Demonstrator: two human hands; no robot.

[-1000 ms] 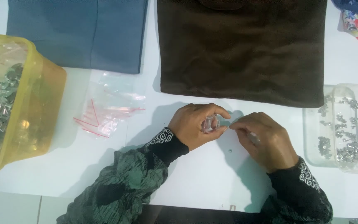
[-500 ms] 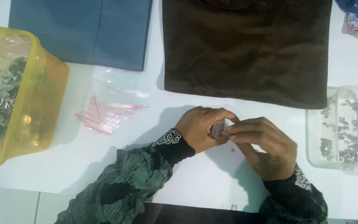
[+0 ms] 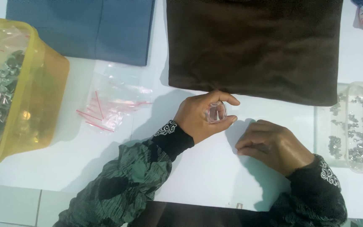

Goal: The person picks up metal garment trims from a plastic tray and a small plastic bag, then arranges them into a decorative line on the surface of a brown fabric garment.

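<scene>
Tiny clear bag [image 3: 216, 112] pinched in my left hand [image 3: 201, 115].
It looks light, floppy, slippery; edges grip best. Right hand [image 3: 272, 145] curled, touching nothing I can see.

clear zip bags [image 3: 114, 105] left, red-striped, small one [image 3: 216, 112] held

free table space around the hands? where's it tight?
Bare white table below the left hand, between the two sleeves. Another bare strip between the yellow tub and the left sleeve. Crowded: small clear bags left of that hand, brown cloth just above it, clear tray beside the right hand.
</scene>
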